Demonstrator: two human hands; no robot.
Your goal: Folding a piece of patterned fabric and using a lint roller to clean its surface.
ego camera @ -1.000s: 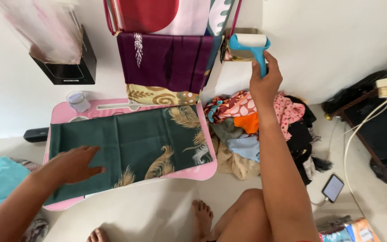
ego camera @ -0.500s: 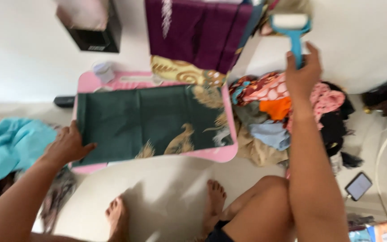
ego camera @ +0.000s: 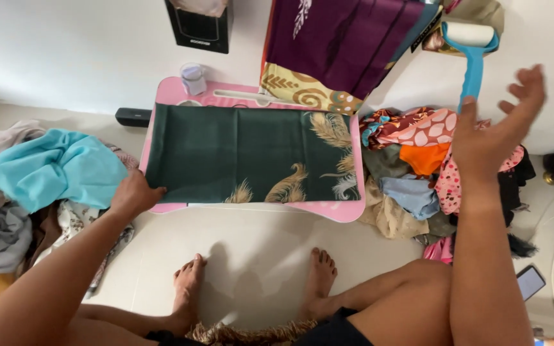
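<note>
Left hand [ego camera: 134,193] rests at the 9 o'clock end of the folded dark-green cloth with gold feather print [ego camera: 245,154], fingers curled on its near-left corner; whether they pinch the cloth or only press it cannot be told. The cloth lies flat along the pink plastic lap table [ego camera: 174,91], which stands on the floor. Right hand [ego camera: 492,138] is spread wide, gripping nothing, just at 5 o'clock of the blue-handled lint roller with white roll [ego camera: 471,45], apart from it.

Open floor [ego camera: 258,256] before the pink table [ego camera: 354,211], clothes heaps [ego camera: 27,186] crowding both its ends.
</note>
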